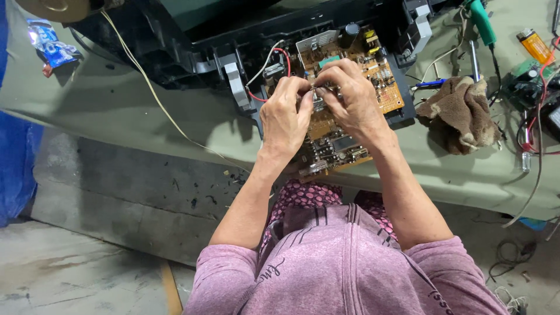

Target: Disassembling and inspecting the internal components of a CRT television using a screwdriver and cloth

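Fingers of both hands — left hand (284,114), right hand (350,96) — pinch one small metal part (319,100) over the circuit board (344,105), I judge to steady it from two sides. Just right of the grip, a brown rag (461,114) lies on the green bench (116,105) — grimy concrete floor (87,256) below.

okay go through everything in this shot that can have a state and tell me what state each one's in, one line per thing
Left hand: fingers bent, pinching a small metal part on the board.
Right hand: fingers curled onto the same part.
Circuit board: bare, components up, lying in the open housing.
Black housing: opened, on the table.
Red wire: running onto the board.
Brown rag: crumpled, beside the housing.
Green-handled tool: lying unused.
Yellow lighter: lying flat.
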